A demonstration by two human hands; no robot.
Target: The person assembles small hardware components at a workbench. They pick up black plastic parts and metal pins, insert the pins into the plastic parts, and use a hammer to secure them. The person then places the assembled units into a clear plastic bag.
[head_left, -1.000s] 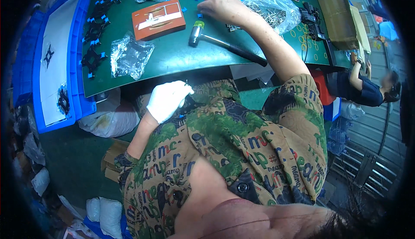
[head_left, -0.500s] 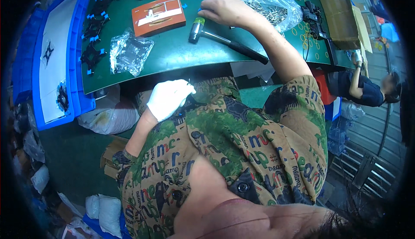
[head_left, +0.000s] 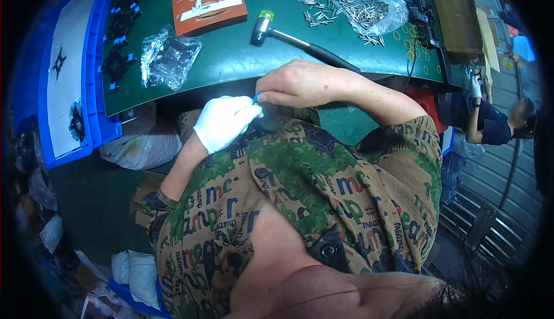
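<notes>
My left hand point(head_left: 225, 124), in a white glove, is closed in a pinch in front of my body, below the table's front edge. What it grips is hidden by the fingers. My bare right hand point(head_left: 297, 83) meets its fingertips, thumb and forefinger pinched on a small blue plastic piece point(head_left: 255, 98). Beyond the hands a hammer point(head_left: 262, 27) with a black grip lies on the green table point(head_left: 231, 59). Loose metal pins point(head_left: 323, 14) and a clear bag of metal pins point(head_left: 369, 4) lie farther right, with small blue pieces at the far edge.
An orange-brown box point(head_left: 209, 8) and a clear bag of black parts point(head_left: 168, 59) are on the table. Black parts with blue pieces point(head_left: 118, 41) line its left side, beside a blue tray point(head_left: 55, 97). Yellow rings point(head_left: 411, 45) and a cardboard carton point(head_left: 459, 25) are right; a co-worker point(head_left: 490, 114) is beyond.
My right hand has come back from the loose parts on the table to my left hand, bringing the small blue piece. My left hand has stayed nearly in place.
</notes>
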